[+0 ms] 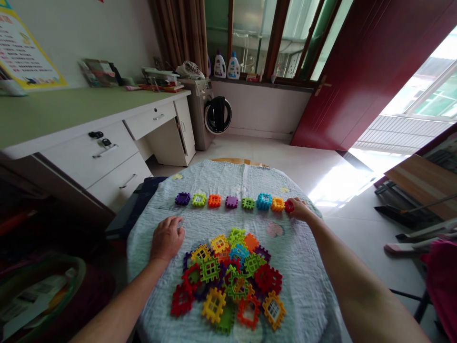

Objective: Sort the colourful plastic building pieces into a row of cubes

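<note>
A red block (288, 206) sits at the row's right end, pinched in the right hand (299, 209).
The fingers come from its outer side, which leaves the side toward the yellow block (278, 205) free; the row of blocks (232, 202) crosses the cloth's (300, 267) far part, apparently for room apart from the loose pieces (230, 285) heaped nearer, within easy reach. The left hand (167, 238) rests beside the heap, fingers loosely curled, seemingly holding nothing.
</note>
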`<action>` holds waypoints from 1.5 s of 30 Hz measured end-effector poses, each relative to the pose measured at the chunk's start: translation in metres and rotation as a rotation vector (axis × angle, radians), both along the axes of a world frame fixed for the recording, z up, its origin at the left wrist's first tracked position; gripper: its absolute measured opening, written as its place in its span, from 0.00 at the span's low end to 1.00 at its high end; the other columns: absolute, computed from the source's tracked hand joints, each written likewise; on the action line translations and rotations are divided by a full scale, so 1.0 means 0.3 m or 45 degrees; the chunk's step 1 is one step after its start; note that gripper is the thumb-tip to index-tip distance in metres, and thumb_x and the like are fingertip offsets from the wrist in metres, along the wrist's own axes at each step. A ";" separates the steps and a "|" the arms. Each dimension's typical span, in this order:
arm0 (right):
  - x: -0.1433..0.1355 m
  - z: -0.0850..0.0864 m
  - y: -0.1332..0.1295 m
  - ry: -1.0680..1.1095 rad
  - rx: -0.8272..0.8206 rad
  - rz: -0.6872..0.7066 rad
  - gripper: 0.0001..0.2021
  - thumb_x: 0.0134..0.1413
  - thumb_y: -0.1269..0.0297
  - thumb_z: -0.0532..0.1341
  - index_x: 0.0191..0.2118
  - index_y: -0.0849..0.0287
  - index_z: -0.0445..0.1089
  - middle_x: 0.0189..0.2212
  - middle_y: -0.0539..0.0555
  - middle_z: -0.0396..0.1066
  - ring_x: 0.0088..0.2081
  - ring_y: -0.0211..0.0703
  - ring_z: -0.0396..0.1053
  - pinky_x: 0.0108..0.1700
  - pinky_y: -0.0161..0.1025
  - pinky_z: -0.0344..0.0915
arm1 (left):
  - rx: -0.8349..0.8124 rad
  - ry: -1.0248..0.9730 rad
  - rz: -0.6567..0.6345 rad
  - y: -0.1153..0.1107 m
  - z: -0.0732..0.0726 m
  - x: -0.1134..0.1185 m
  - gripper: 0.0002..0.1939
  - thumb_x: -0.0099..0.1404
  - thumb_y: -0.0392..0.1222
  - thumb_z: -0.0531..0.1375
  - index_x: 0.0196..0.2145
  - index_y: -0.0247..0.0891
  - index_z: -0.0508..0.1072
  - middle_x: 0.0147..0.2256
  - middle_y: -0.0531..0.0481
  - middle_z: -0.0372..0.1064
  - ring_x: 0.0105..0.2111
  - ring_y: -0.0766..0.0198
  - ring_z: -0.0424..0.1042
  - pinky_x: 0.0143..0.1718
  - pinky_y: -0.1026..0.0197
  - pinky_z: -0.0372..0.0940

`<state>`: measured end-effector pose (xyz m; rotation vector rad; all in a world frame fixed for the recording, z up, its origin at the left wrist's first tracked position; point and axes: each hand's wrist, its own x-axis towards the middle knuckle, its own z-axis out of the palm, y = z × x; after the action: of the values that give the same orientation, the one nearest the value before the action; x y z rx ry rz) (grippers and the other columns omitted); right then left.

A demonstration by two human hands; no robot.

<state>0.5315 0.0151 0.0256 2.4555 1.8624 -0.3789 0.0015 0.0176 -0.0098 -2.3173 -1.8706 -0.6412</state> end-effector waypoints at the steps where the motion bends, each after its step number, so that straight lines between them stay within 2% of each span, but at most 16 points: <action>1: 0.001 -0.001 0.003 0.000 -0.009 0.010 0.27 0.40 0.66 0.64 0.52 0.53 0.68 0.53 0.57 0.65 0.50 0.53 0.63 0.49 0.43 0.58 | 0.001 0.000 0.001 0.000 0.001 0.001 0.14 0.62 0.39 0.52 0.44 0.37 0.71 0.46 0.41 0.70 0.47 0.51 0.67 0.51 0.51 0.62; 14: 0.013 0.004 0.018 -0.021 -0.035 0.050 0.27 0.35 0.68 0.66 0.48 0.52 0.69 0.48 0.56 0.67 0.46 0.50 0.64 0.46 0.40 0.60 | 0.019 0.011 0.016 -0.006 0.005 0.006 0.15 0.61 0.38 0.52 0.44 0.37 0.71 0.46 0.42 0.70 0.47 0.52 0.67 0.50 0.53 0.62; 23: 0.020 -0.007 0.008 -0.037 -0.023 0.027 0.26 0.36 0.67 0.65 0.48 0.54 0.69 0.48 0.56 0.67 0.47 0.51 0.65 0.46 0.40 0.61 | -0.022 -0.014 0.033 -0.011 0.014 0.013 0.15 0.61 0.38 0.53 0.45 0.37 0.71 0.46 0.42 0.70 0.48 0.52 0.67 0.51 0.52 0.62; 26: 0.019 -0.010 0.004 -0.039 0.004 0.000 0.31 0.36 0.67 0.65 0.53 0.54 0.67 0.52 0.59 0.65 0.50 0.55 0.64 0.48 0.43 0.61 | -0.036 -0.032 0.043 -0.013 0.017 0.016 0.15 0.61 0.37 0.53 0.45 0.37 0.72 0.47 0.42 0.69 0.48 0.52 0.67 0.52 0.52 0.62; 29: 0.022 -0.008 -0.017 -0.049 0.051 -0.041 0.39 0.36 0.66 0.65 0.60 0.57 0.60 0.57 0.65 0.60 0.54 0.62 0.62 0.50 0.48 0.60 | -0.038 -0.031 0.044 -0.013 0.017 0.016 0.15 0.61 0.37 0.54 0.45 0.37 0.72 0.47 0.42 0.69 0.48 0.52 0.66 0.52 0.52 0.62; 31: 0.022 -0.004 -0.048 -0.050 0.131 -0.059 0.41 0.39 0.64 0.64 0.63 0.58 0.55 0.58 0.67 0.58 0.55 0.62 0.61 0.52 0.51 0.59 | -0.034 -0.024 0.039 -0.012 0.018 0.016 0.15 0.61 0.37 0.54 0.45 0.36 0.72 0.46 0.42 0.69 0.48 0.51 0.66 0.51 0.51 0.62; 33: 0.010 0.001 -0.095 -0.026 0.309 -0.045 0.39 0.41 0.64 0.62 0.63 0.59 0.54 0.58 0.66 0.59 0.56 0.61 0.60 0.54 0.53 0.58 | -0.032 -0.023 0.035 -0.012 0.019 0.015 0.15 0.61 0.37 0.54 0.45 0.36 0.72 0.46 0.42 0.69 0.47 0.51 0.66 0.51 0.51 0.62; 35: -0.023 0.005 -0.153 0.044 0.519 0.009 0.35 0.42 0.64 0.60 0.61 0.58 0.58 0.55 0.64 0.62 0.56 0.59 0.61 0.56 0.53 0.58 | -0.034 -0.032 0.029 -0.014 0.020 0.015 0.15 0.61 0.37 0.54 0.44 0.36 0.72 0.46 0.42 0.69 0.47 0.51 0.66 0.51 0.51 0.62; 37: -0.083 0.006 -0.220 0.156 0.632 0.090 0.30 0.45 0.63 0.59 0.58 0.56 0.62 0.53 0.62 0.64 0.54 0.57 0.63 0.55 0.53 0.59 | -0.037 -0.047 0.028 -0.017 0.020 0.017 0.15 0.60 0.37 0.54 0.44 0.37 0.72 0.46 0.41 0.69 0.47 0.50 0.67 0.51 0.51 0.62; 40: -0.210 0.000 -0.327 0.310 0.660 0.194 0.26 0.50 0.57 0.59 0.56 0.56 0.63 0.54 0.62 0.64 0.55 0.57 0.63 0.57 0.55 0.59 | -0.048 -0.087 0.032 -0.014 0.020 0.019 0.15 0.60 0.37 0.54 0.44 0.36 0.73 0.46 0.40 0.69 0.48 0.50 0.67 0.52 0.49 0.62; 45: -0.405 -0.038 -0.525 0.453 0.462 0.271 0.35 0.50 0.46 0.61 0.63 0.52 0.57 0.60 0.61 0.59 0.60 0.59 0.57 0.59 0.56 0.57 | -0.161 -0.321 -0.052 -0.004 0.035 -0.005 0.14 0.60 0.41 0.55 0.42 0.35 0.73 0.46 0.40 0.69 0.51 0.50 0.66 0.57 0.47 0.60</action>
<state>0.4099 -0.1425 0.0141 2.4911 2.5115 -0.5389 -0.0001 0.0162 0.0008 -2.4582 -2.0263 -0.8820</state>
